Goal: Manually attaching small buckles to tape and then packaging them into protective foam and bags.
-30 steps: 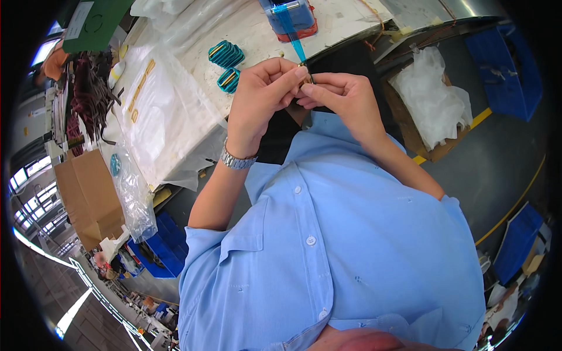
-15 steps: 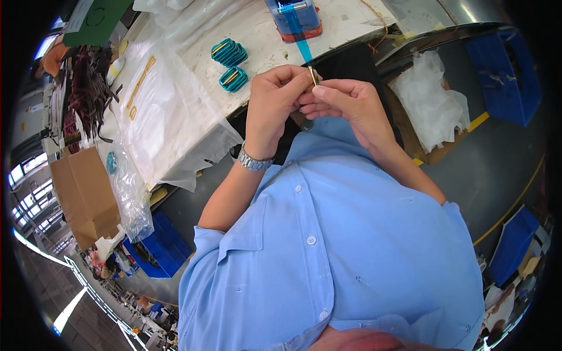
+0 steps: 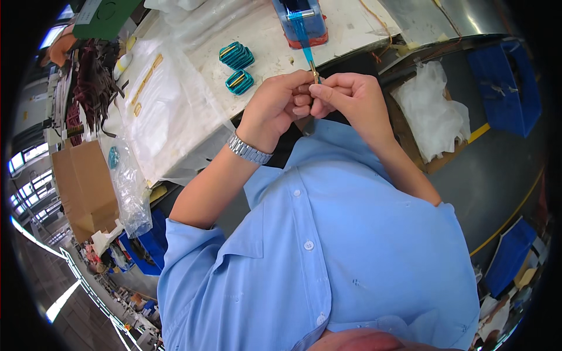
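Just past the bench's near edge, my left hand (image 3: 274,106) and my right hand (image 3: 358,108) meet fingertip to fingertip. Between them is a small, narrow gold-coloured metal piece (image 3: 316,76). My right thumb and forefinger pinch its near end, and my left fingertips close on its other side. From the piece a translucent blue strip (image 3: 306,48) runs up to a blue box with a metal roller (image 3: 298,14). Its lower end is hidden by my fingers. To the left lie two teal coiled bundles (image 3: 236,55), each with a gold bar on top.
Clear plastic sheeting (image 3: 175,111) covers the left of the white bench (image 3: 266,55), with gold strips (image 3: 148,79) on it. Dark red straps (image 3: 93,82) hang farther left, above a cardboard box (image 3: 85,190). A box of white plastic (image 3: 433,111) and a blue bin (image 3: 506,88) stand at right.
My left elbow has swung outward and my left wrist has turned. The fingertips have shifted slightly on the gold piece, which stays between both hands. The whole view has moved a little.
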A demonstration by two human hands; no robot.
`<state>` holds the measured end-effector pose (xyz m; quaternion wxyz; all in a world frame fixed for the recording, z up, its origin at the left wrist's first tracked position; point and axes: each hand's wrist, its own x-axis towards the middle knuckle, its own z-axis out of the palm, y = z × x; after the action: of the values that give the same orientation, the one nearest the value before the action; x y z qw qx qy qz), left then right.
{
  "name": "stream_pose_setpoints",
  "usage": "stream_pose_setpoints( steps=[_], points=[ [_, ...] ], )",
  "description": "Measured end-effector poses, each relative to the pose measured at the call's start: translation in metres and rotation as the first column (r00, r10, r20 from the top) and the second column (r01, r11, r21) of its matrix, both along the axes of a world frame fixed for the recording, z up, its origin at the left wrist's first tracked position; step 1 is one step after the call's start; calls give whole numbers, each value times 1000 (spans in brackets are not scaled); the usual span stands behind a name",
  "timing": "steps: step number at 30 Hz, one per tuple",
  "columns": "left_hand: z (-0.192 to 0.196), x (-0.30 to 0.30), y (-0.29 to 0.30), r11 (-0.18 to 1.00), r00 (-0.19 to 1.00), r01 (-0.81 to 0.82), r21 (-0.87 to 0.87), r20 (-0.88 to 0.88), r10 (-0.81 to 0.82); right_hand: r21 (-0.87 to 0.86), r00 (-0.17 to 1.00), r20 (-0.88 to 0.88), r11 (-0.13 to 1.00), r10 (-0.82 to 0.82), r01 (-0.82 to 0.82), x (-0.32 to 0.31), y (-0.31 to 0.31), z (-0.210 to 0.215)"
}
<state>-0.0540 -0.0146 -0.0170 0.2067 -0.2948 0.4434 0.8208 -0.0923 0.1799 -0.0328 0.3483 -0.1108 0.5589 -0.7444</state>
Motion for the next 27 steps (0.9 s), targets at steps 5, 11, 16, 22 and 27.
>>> stream_pose_setpoints(
  steps=[5,11,16,22,27],
  points=[
    [1,-9,-3,987,980,-111,118,177,89,288,870,-486,925,-83,249,-16,-2,-5],
    [-5,-11,-6,936,971,-169,309,212,105,-64,975,-213,997,-63,50,-27,-12,-16],
    [2,8,-1,991,999,-52,122,10,51,-86,974,-198,992,-110,94,-21,-15,-10],
    [3,30,22,620,792,-374,-689,-585,-172,-73,979,-133,987,-155,146,-10,-19,0],
    [-8,24,25,369,634,-566,-737,-675,-377,-81,983,-92,985,-157,150,-12,-17,0]
  ],
)
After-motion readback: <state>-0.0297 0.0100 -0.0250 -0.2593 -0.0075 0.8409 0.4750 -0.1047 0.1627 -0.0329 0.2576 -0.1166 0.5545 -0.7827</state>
